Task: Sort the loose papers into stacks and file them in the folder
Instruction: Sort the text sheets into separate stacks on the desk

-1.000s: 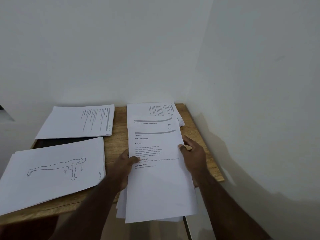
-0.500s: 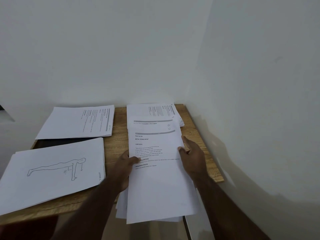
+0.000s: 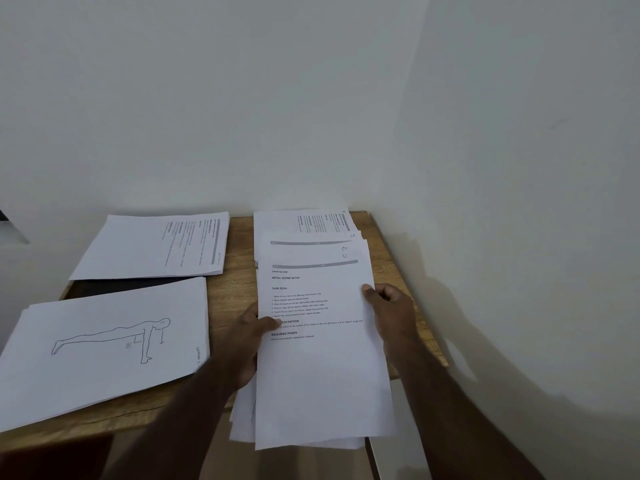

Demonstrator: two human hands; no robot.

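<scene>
Both hands on the held bundle of papers (image 3: 322, 362): left hand (image 3: 247, 344) gripping its left edge, thumb on the printed top sheet; right hand (image 3: 393, 315) curled round its right edge. Just beyond the fingers, a fanned pile (image 3: 304, 233) flat on the wooden table (image 3: 239, 271). Farther left, a drawing stack (image 3: 104, 344) and a text stack (image 3: 152, 247), with something dark (image 3: 131, 286), perhaps the folder, between them.
</scene>
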